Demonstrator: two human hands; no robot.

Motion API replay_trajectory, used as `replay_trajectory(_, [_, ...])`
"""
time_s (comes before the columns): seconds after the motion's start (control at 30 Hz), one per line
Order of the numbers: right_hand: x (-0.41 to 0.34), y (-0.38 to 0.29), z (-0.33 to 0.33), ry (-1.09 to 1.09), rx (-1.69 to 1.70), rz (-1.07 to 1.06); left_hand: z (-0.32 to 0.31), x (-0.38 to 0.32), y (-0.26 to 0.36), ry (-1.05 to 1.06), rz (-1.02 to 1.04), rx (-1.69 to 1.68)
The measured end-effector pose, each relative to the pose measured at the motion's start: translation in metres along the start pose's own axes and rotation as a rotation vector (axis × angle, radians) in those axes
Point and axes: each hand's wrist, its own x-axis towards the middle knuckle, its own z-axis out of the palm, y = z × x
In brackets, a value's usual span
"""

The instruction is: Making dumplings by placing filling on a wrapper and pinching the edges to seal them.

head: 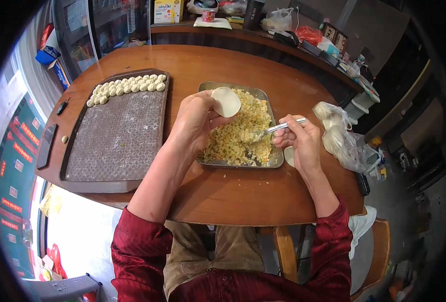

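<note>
My left hand holds a round dough wrapper by its left edge, above a metal tray of chopped yellow-green filling. With my right hand I grip the handle of a metal spoon; its bowl end is at the filling, covered with some of it. Another round wrapper lies partly hidden under my right hand, beside the tray. On the left, a dark textured tray carries rows of small pleated dumplings along its far side.
Clear plastic bags with pale dough stand at the table's right edge. A phone, keys and a small pale round piece lie at the far left. A cluttered sideboard runs behind the wooden table; a wooden chair is at the lower right.
</note>
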Motion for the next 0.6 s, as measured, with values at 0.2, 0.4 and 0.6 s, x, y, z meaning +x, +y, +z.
replay_trajectory(0.2, [0.001,-0.006,-0.002,0.013,0.111,-0.026,-0.005,0.004,-0.001,0.001,-0.026,0.099])
replay_trajectory(0.4, [-0.003,-0.02,-0.006,0.096,0.09,-0.289,0.007,0.003,-0.015,-0.15,-0.16,0.049])
replay_trajectory(0.6, [-0.018,-0.008,0.01,-0.037,-0.428,-0.741,0.013,-0.004,-0.023,-0.186,-0.235,-0.097])
